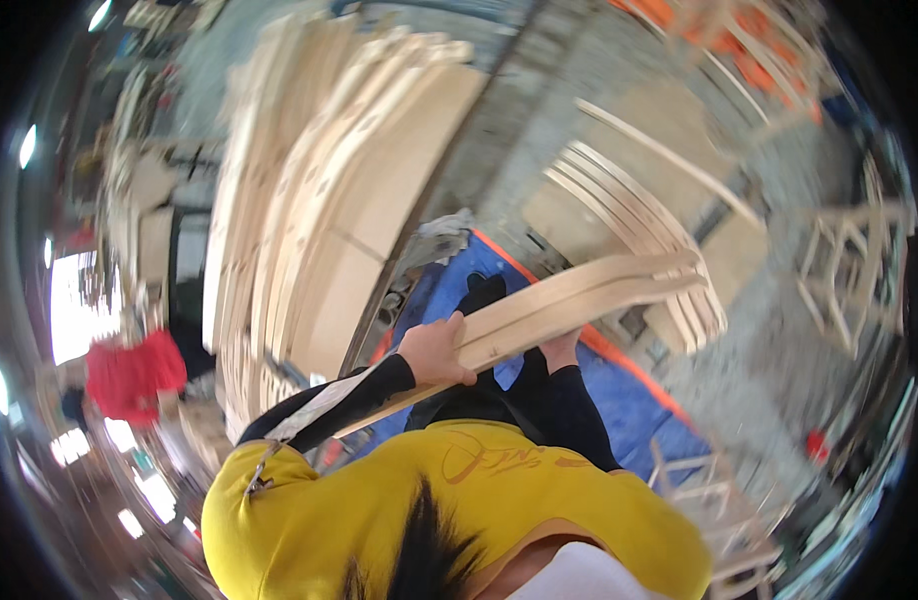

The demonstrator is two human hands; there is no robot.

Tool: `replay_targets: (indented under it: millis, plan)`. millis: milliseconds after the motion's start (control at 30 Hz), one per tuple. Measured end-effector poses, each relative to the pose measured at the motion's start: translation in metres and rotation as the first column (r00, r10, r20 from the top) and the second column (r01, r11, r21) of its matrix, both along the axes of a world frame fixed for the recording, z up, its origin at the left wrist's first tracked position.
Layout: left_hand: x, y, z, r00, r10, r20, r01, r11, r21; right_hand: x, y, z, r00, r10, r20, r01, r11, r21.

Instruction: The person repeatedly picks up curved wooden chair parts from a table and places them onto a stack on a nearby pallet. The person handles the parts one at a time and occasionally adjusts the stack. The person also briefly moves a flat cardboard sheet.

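Left hand wrapped over a pair of long curved wooden pieces, I grip them near their middle, with my thumb along the lower edge and my fingers over the upper one. Farther along, my right hand meets the same pieces from the underside; its fingers are hidden behind the wood, so I cannot tell whether they close around it. The two pieces lie together, slanting across in front of me: one end reaches down to the left below my left sleeve, while the other runs up to the right, well past both hands, and overlaps in view a row of curved slats on the floor side. Beyond that row a thin wooden strip lies over a flat tan sheet. To my left stands a large stack of pale boards, near my left hand but apart from it. Beneath me is an orange-edged blue sheet, and off to the right stands a wooden frame
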State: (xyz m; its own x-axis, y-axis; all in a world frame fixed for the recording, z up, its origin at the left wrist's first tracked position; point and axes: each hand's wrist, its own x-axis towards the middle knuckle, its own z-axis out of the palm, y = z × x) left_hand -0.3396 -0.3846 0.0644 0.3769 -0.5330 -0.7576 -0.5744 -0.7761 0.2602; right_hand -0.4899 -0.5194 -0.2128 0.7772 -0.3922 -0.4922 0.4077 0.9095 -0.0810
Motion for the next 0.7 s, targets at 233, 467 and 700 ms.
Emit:
replay_targets:
  millis: [233, 467, 700]
  plan:
    - [0.004, 0.128, 0.089, 0.768, 0.467, -0.437, -0.549, 0.833, -0.074, 0.112, -0.013, 0.07, 0.819, -0.219, 0.53, -0.082, 0.87, 0.486]
    - [0.034, 0.261, 0.049, -0.489, 0.11, -0.865, -0.725, 0.5, 0.474, 0.198, 0.031, 0.199, 0.958, 0.266, 0.106, -0.222, 0.925, -0.31]
    - [0.121, 0.338, 0.051, 0.385, 0.456, -0.802, -0.877, 0.451, -0.165, 0.321, 0.12, 0.247, 0.852, 0.524, -0.018, -0.5, 0.802, -0.326]
